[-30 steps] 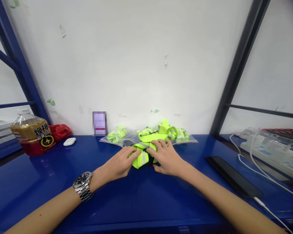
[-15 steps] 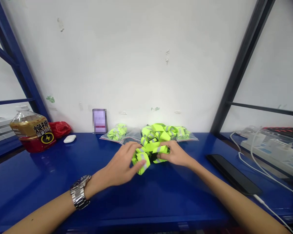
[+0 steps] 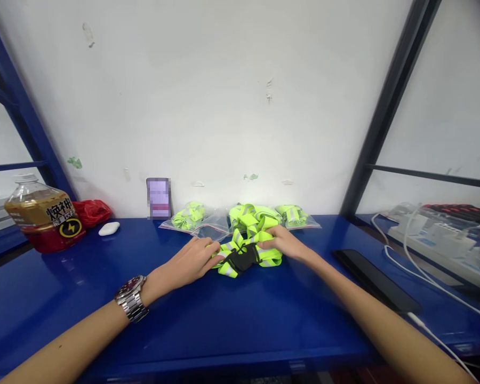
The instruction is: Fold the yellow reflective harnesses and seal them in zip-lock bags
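A bundle of neon-yellow reflective straps (image 3: 248, 250) with grey stripes and a black patch lies on the blue shelf (image 3: 224, 330). My left hand (image 3: 188, 261), with a metal watch on its wrist, pinches the left end of the bundle. My right hand (image 3: 286, 242) grips the right side of the same bundle, fingers closed on a strap. Behind it, more of the yellow straps lie against the wall, some inside clear plastic bags (image 3: 192, 217).
At the far left stand a drink bottle (image 3: 44, 213), a red bag (image 3: 90, 210) and a small white object (image 3: 109, 228). A dark phone (image 3: 374, 280) with a white cable lies to the right. A black upright post (image 3: 384, 106) separates a bay holding power strips (image 3: 440, 234).
The bundle has been turned and spread, so its black patch now faces up. My left hand dropped back to the shelf at the bundle's left end; my right hand shifted to the right side.
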Demonstrator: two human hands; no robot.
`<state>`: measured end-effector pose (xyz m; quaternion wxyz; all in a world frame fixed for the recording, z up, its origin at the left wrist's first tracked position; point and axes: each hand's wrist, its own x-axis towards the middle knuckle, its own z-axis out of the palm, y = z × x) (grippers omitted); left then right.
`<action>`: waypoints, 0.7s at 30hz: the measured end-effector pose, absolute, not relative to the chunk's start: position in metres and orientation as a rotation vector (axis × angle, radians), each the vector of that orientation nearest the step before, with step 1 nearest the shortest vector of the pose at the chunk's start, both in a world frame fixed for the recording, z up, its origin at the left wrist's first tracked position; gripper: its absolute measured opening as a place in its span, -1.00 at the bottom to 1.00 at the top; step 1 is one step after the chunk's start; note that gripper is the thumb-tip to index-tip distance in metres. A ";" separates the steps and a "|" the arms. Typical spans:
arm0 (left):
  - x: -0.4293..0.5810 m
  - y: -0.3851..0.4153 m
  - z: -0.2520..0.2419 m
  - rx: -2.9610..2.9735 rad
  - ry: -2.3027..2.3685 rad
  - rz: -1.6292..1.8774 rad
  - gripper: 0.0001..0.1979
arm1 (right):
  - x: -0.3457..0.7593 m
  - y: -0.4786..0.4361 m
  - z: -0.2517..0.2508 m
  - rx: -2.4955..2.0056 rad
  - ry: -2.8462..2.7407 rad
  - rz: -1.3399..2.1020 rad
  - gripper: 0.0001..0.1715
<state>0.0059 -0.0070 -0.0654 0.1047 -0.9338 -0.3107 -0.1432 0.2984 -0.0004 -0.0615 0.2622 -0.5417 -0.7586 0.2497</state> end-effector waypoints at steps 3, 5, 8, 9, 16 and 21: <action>0.006 -0.007 -0.063 -2.571 -0.897 -0.427 -0.71 | 0.287 -0.020 -0.058 -1.398 -2.193 -0.093 -0.66; 0.012 -0.014 -0.060 -2.529 -0.880 -0.495 -0.74 | 0.279 -0.033 -0.056 -1.182 -2.255 -0.399 -0.57; 0.028 -0.029 -0.058 -2.594 -0.849 -0.513 -0.68 | 0.264 -0.045 -0.056 -0.974 -2.442 -0.531 -0.57; 0.032 -0.032 -0.059 -2.609 -0.859 -0.490 -0.59 | 0.258 -0.048 -0.056 -0.960 -2.515 -0.535 -0.55; 0.025 -0.026 -0.068 -2.683 -1.010 -0.336 -0.61 | 0.230 -0.052 -0.060 -1.218 -2.615 -0.573 -0.58; 0.019 -0.019 -0.068 -2.647 -1.009 -0.436 -0.71 | 0.218 -0.048 -0.061 -1.296 -2.547 -0.620 -0.64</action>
